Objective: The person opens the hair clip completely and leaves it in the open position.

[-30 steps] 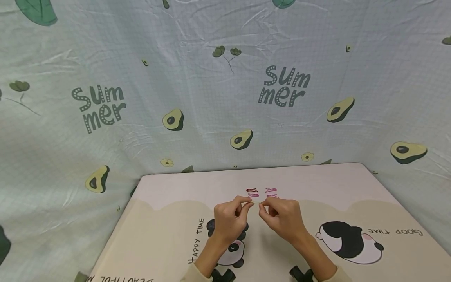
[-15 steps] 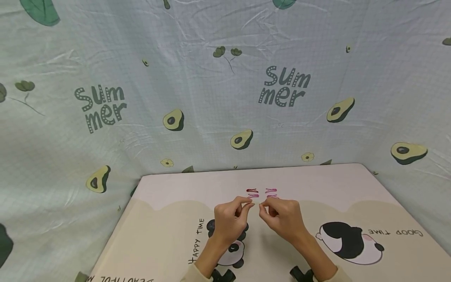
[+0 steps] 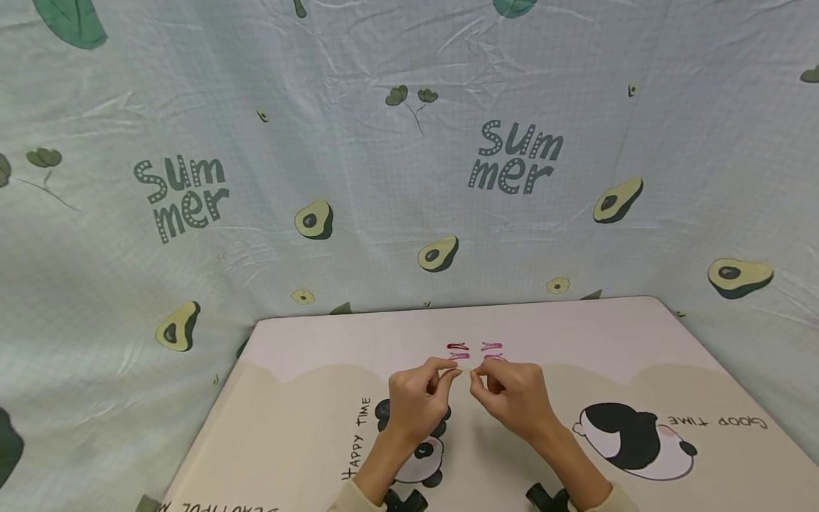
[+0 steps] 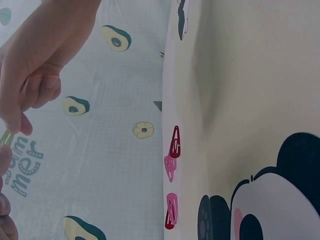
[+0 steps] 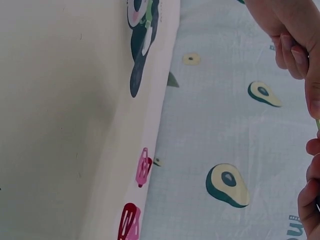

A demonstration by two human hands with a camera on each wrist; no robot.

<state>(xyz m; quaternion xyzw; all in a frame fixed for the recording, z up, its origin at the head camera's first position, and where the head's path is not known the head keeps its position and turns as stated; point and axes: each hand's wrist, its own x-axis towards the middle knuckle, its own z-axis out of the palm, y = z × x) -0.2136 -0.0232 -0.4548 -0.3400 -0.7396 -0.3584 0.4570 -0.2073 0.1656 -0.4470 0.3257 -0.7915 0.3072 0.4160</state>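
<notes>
In the head view my left hand (image 3: 414, 400) and right hand (image 3: 517, 398) face each other with fingertips close together, raised over the table. Between them they pinch a small yellow-green hair clip, one end each; mostly the fingertips cover it. In the left wrist view a bit of the green clip (image 4: 6, 138) shows between the two hands, and a sliver of it appears at the edge of the right wrist view. Beyond the hands lie several snap hair clips: a dark red clip (image 3: 457, 346), a pink clip (image 3: 491, 346), and others nearer, partly behind the fingers.
The table (image 3: 307, 419) wears a beige and pink cover printed with a panda (image 3: 424, 462) and a black-and-white animal (image 3: 640, 441). A pale cloth (image 3: 371, 156) with avocado prints hangs behind its far edge. Black wrist mounts (image 3: 406, 500) show at the bottom.
</notes>
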